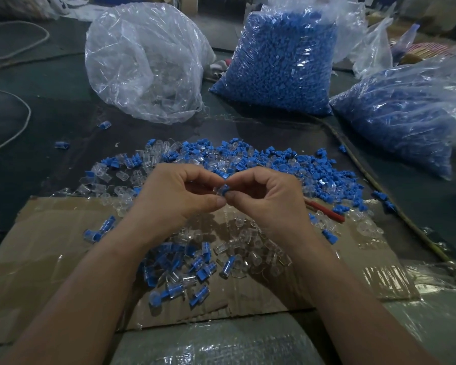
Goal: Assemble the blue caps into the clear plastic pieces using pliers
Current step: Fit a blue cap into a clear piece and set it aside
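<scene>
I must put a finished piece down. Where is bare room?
Bare: cardboard left of the left forearm and right of the right forearm. Crowded: the loose pile at the cardboard's far edge, and the assembled pieces between the forearms.

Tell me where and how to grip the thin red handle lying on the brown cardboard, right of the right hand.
Probably pinch the thin red handle across its narrow width near its free lower-right end, coming from above and the right. It lies flat on the brown cardboard; its other end is hidden behind the right hand, which pinches a blue-and-clear piece.
</scene>
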